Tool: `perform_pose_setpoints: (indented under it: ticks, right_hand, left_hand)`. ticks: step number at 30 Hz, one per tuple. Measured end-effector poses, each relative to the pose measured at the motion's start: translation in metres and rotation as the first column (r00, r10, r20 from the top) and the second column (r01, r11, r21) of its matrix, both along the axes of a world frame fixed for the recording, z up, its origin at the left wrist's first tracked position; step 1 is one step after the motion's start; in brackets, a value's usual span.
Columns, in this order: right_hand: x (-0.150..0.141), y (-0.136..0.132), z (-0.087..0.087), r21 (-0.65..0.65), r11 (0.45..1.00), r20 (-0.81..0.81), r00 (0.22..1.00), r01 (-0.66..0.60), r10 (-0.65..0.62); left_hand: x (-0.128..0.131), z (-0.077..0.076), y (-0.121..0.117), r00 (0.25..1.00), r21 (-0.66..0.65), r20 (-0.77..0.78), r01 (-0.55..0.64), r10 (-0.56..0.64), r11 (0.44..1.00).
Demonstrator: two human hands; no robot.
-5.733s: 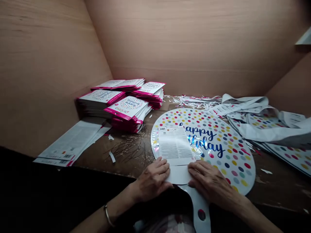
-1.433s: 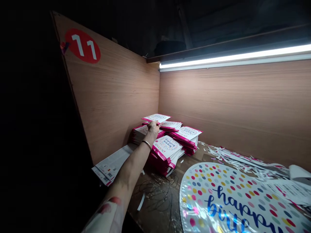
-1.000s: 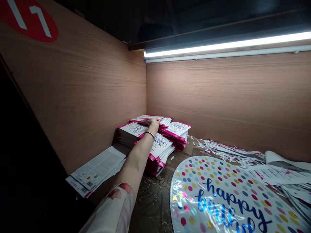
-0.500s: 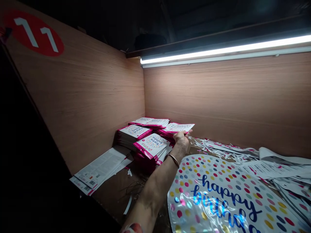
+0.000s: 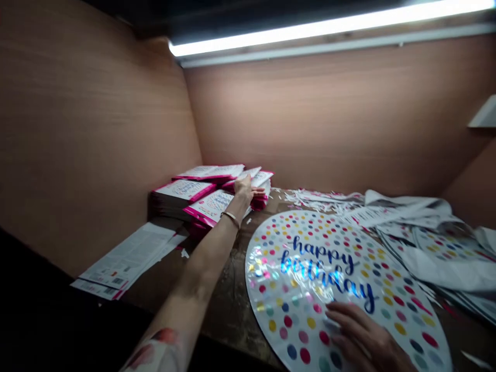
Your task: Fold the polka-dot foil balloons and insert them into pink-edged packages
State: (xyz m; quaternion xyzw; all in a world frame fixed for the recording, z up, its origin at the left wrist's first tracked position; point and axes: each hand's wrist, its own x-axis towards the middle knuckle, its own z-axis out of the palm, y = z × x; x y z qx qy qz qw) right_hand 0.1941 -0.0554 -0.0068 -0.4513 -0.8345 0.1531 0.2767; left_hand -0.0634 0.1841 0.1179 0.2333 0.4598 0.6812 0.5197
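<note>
My left hand [image 5: 247,190] reaches to the back left and touches the far stack of birthday packets [image 5: 265,178]. Its fingers stretch to the right along the packets, and its thumb lies over the top ones. Below it, a nearer stack of pink-edged white packets [image 5: 207,205] is partly covered by my forearm. In the foreground my right hand [image 5: 366,333], slightly blurred, is over the lower part of a flat, round, shiny foil balloon [image 5: 310,305]. Its fingers are extended. The balloon has coloured dots and blue "happy birthday" lettering.
More packets [image 5: 185,189] are stacked in the left corner. Printed cards [image 5: 127,258] lie at the table's left edge. Paper shreds [image 5: 310,199] and white cut sheets [image 5: 406,206] cover the back right. Wooden panels [image 5: 310,124] enclose the table under a tube light [image 5: 329,31].
My left hand has drawn leftward over the packets, and its fingers have straightened. My right hand has come into view over the balloon. The view has turned right and down.
</note>
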Motion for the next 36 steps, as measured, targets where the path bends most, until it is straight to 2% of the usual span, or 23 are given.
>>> perform_pose_setpoints:
  ticks: [2,3,4,5,6,7,8,9,10,12,15,22,24,27,28,29,30,32,33,34,35,36]
  right_hand:
    - [0.006,-0.005,0.001,0.080,0.996,0.040,0.999,-0.023,0.020]
    - [0.006,-0.008,0.000,0.111,0.993,0.056,0.998,-0.029,0.023]
    - [0.005,-0.011,0.000,0.121,0.992,0.064,0.998,-0.023,0.016]
    - [0.002,-0.013,-0.002,0.108,0.994,0.069,0.998,-0.020,0.012]
    - [-0.002,-0.015,-0.004,0.079,0.997,0.069,0.998,-0.021,0.015]
    - [-0.007,-0.016,-0.006,0.043,0.999,0.060,0.998,-0.023,0.021]
    - [-0.011,-0.016,-0.009,0.006,1.000,0.042,0.999,-0.028,0.027]
    - [-0.016,-0.016,-0.010,-0.034,0.999,0.016,0.999,-0.031,0.032]
    - [-0.019,-0.014,-0.012,-0.078,0.996,-0.013,0.999,-0.037,0.036]
    - [-0.023,-0.010,-0.013,-0.165,0.986,-0.076,0.997,-0.036,0.024]
    - [-0.024,-0.002,-0.011,-0.274,0.960,-0.142,0.990,-0.050,0.011]
    - [-0.027,0.016,-0.003,-0.366,0.928,-0.203,0.979,-0.068,-0.009]
    - [-0.027,0.026,0.000,-0.468,0.884,-0.221,0.971,-0.021,-0.093]
    - [-0.025,0.046,0.005,-0.639,0.768,-0.217,0.946,0.048,-0.240]
    - [-0.024,0.053,0.007,-0.669,0.740,-0.210,0.939,0.064,-0.272]
    - [-0.023,0.059,0.010,-0.682,0.727,-0.203,0.934,0.080,-0.293]
    - [-0.021,0.063,0.013,-0.681,0.726,-0.196,0.931,0.097,-0.308]
    - [-0.016,0.063,0.021,-0.663,0.737,-0.197,0.919,0.131,-0.341]
    - [-0.012,0.059,0.024,-0.615,0.776,-0.209,0.919,0.142,-0.334]
    - [-0.007,0.052,0.026,-0.527,0.837,-0.214,0.930,0.148,-0.299]
    - [-0.001,0.042,0.026,-0.399,0.905,-0.193,0.951,0.148,-0.240]
    - [0.006,0.031,0.024,-0.240,0.961,-0.135,0.976,0.134,-0.170]
  left_hand:
    - [0.014,-0.030,-0.039,0.974,-0.053,-0.110,0.192,-0.197,0.980]
    - [0.020,-0.047,-0.062,0.937,-0.053,-0.178,0.295,-0.300,0.954]
    - [0.024,-0.063,-0.086,0.867,-0.038,-0.277,0.420,-0.413,0.907]
    - [0.028,-0.079,-0.107,0.631,-0.010,-0.558,0.644,-0.538,0.765]
    - [0.030,-0.093,-0.126,0.389,-0.063,-0.747,0.767,-0.540,0.639]
    - [0.030,-0.105,-0.140,0.145,-0.150,-0.865,0.839,-0.481,0.523]
    - [0.030,-0.115,-0.149,-0.051,-0.240,-0.917,0.864,-0.396,0.444]
    - [0.029,-0.121,-0.154,-0.162,-0.300,-0.927,0.860,-0.337,0.412]
    - [0.028,-0.126,-0.155,-0.219,-0.331,-0.928,0.857,-0.302,0.396]
    - [0.026,-0.129,-0.152,-0.236,-0.330,-0.932,0.866,-0.273,0.376]
    - [0.025,-0.129,-0.147,-0.201,-0.300,-0.937,0.882,-0.285,0.365]
    - [0.022,-0.128,-0.143,-0.115,-0.240,-0.925,0.916,-0.363,0.323]
    - [0.018,-0.123,-0.140,-0.128,-0.257,-0.907,0.922,-0.400,0.288]
    - [0.013,-0.108,-0.135,-0.194,-0.305,-0.889,0.926,-0.414,0.221]
    - [0.012,-0.103,-0.134,-0.220,-0.321,-0.886,0.926,-0.409,0.197]
    - [0.012,-0.099,-0.133,-0.237,-0.335,-0.886,0.922,-0.399,0.196]
    - [0.013,-0.096,-0.133,-0.241,-0.344,-0.893,0.911,-0.381,0.229]
    - [0.014,-0.096,-0.133,-0.214,-0.334,-0.920,0.866,-0.329,0.372]
    - [0.015,-0.097,-0.132,-0.189,-0.314,-0.936,0.830,-0.297,0.461]
    - [0.014,-0.100,-0.132,-0.163,-0.285,-0.951,0.791,-0.263,0.541]
    - [0.012,-0.103,-0.131,-0.144,-0.260,-0.961,0.760,-0.236,0.596]
    - [0.008,-0.106,-0.131,-0.129,-0.241,-0.967,0.743,-0.219,0.624]
